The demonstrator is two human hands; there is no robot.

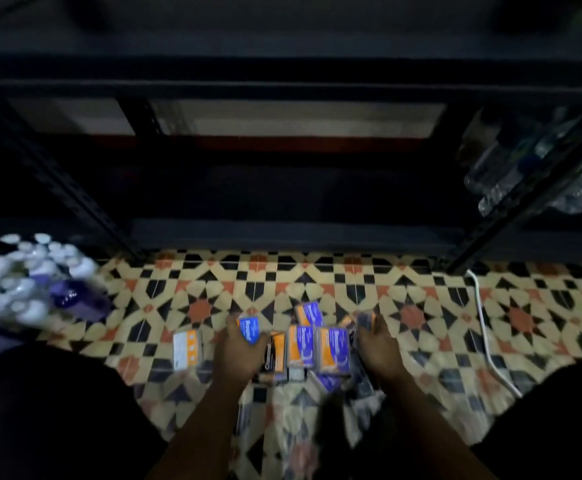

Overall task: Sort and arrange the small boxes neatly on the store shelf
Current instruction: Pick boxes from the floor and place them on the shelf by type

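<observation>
So both hands were down at the patterned tile floor [421, 306], right in the little pile of boxes. The left hand [236, 353] had its fingers curled around one blue box [250, 328], holding it upright-ish. The right hand [376, 344] was gripping a dark box with an orange edge [365, 320], though that one was blurry and I couldn't make out more.

Between the two hands I counted three orange-and-blue boxes lying flat side by side: a big one [334, 351] just beside the right hand, a narrower one [300, 346] next to it, and a darker orange one [277, 355] touching the left hand. One more orange-and-blue box [308, 313] sat just beyond those, further from the hands and tilted. Off to the outside of the left hand was a single white-and-orange box [187, 349], near but not touching. There were a couple more blurry ones closer to the wrists, too smeared to count properly.

Beyond the hands stood the dark metal shelf [282, 233]. Well off past the left hand was a pack of white-capped bottles [23, 271], past the right hand a white cable [483, 323] on the floor, and clear plastic bottles [511, 168] up on the shelving.
</observation>
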